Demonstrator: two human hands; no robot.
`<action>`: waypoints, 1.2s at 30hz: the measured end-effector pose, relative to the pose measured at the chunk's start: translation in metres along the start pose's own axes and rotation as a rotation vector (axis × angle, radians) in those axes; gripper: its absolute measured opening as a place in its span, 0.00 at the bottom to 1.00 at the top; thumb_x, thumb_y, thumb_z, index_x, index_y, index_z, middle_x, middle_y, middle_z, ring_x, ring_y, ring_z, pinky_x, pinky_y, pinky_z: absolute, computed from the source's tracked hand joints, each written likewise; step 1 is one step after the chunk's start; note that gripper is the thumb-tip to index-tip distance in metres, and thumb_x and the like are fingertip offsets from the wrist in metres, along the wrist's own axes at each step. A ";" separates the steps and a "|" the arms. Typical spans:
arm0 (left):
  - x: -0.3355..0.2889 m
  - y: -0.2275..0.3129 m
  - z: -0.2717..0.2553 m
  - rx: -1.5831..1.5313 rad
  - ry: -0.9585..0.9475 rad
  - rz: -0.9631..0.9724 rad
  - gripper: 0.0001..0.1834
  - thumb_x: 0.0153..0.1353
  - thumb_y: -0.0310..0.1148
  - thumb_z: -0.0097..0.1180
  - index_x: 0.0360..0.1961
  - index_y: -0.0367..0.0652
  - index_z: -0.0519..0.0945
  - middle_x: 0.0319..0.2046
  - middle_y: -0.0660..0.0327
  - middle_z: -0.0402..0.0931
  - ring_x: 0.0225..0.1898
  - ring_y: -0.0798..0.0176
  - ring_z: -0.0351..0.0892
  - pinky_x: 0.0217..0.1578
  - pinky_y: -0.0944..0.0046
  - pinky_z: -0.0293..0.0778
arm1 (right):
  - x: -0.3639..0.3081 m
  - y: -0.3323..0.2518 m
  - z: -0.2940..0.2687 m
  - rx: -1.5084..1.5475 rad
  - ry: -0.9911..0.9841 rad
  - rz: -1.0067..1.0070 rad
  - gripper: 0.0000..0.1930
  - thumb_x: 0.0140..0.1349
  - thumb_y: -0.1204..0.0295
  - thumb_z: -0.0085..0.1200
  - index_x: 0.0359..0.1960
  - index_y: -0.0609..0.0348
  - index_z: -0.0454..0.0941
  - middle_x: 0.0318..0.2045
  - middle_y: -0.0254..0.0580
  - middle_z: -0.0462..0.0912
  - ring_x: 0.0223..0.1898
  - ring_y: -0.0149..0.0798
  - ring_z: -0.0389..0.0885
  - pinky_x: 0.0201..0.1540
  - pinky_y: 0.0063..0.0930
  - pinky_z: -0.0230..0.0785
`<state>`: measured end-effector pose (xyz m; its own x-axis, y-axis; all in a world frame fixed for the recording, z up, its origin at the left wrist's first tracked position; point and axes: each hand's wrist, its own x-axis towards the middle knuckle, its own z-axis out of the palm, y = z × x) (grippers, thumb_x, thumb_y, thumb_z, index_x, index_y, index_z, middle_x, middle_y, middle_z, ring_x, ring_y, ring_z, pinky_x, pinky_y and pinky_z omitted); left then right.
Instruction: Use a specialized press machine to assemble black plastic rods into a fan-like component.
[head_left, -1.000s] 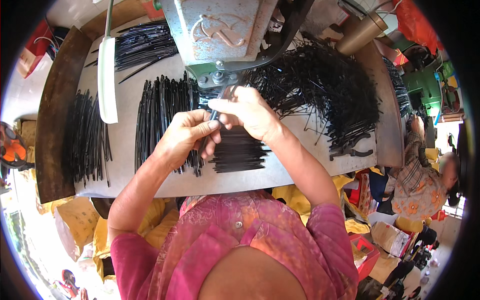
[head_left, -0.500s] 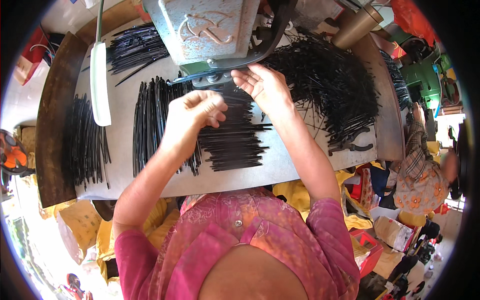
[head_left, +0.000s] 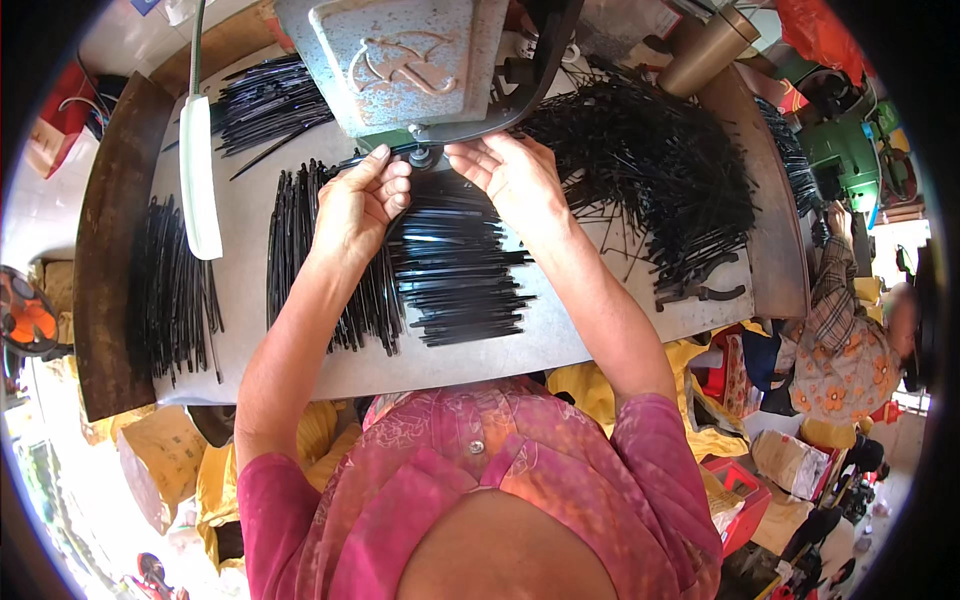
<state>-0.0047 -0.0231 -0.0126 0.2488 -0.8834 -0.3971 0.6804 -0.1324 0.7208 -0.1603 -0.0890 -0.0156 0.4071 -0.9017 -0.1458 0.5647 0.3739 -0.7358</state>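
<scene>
Under the head of a grey-blue machine (head_left: 395, 65) with a raised umbrella emblem, a thin black rod (head_left: 404, 149) lies crosswise at a small round metal fitting (head_left: 421, 157). My left hand (head_left: 358, 208) pinches this rod left of the fitting, thumb on top and the other fingers curled. Right of the fitting, my right hand (head_left: 522, 188) has its thumb and bent fingers around the rod's other side; the contact is partly hidden. Below my hands lies a crosswise pile of black rods (head_left: 465, 285), with an upright-laid row of rods (head_left: 290, 235) beside it.
A tangled heap of black rods (head_left: 660, 150) fills the table's right, near pliers (head_left: 705, 292). More rods lie left (head_left: 172, 300) and far left (head_left: 275, 100). A white-sleeved lever (head_left: 200, 185) hangs at left. Wooden side boards (head_left: 115, 260) bound the table. Another person (head_left: 840, 350) sits right.
My left hand has moved up and away from the crosswise pile to the rod beneath the machine head. My right hand has shifted slightly left and stays near the fitting.
</scene>
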 end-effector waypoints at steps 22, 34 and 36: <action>-0.006 0.020 -0.007 0.218 -0.196 -0.002 0.05 0.51 0.28 0.51 0.28 0.37 0.72 0.30 0.57 0.73 0.27 0.68 0.71 0.25 0.73 0.67 | -0.055 -0.143 -0.103 -1.849 0.222 -0.512 0.12 0.44 0.75 0.54 0.33 0.60 0.75 0.29 0.38 0.76 0.28 0.36 0.75 0.34 0.26 0.66; -0.021 0.009 -0.001 0.364 -0.163 -0.038 0.06 0.50 0.31 0.51 0.27 0.40 0.72 0.19 0.66 0.71 0.14 0.77 0.59 0.14 0.77 0.55 | -0.046 -0.092 -0.027 -2.168 -0.282 -1.249 0.09 0.41 0.73 0.49 0.28 0.55 0.72 0.20 0.34 0.69 0.26 0.34 0.71 0.26 0.24 0.66; -0.023 0.007 -0.001 0.459 -0.146 -0.011 0.05 0.52 0.32 0.51 0.24 0.43 0.72 0.18 0.69 0.70 0.13 0.79 0.58 0.12 0.79 0.52 | -0.047 -0.074 -0.008 -2.081 -0.361 -1.259 0.10 0.43 0.72 0.50 0.30 0.54 0.73 0.16 0.33 0.69 0.21 0.33 0.71 0.21 0.24 0.65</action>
<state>-0.0051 -0.0037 0.0007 0.1218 -0.9303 -0.3461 0.2998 -0.2979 0.9063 -0.2270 -0.0755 0.0401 0.7631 -0.2983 0.5733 -0.4828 -0.8528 0.1990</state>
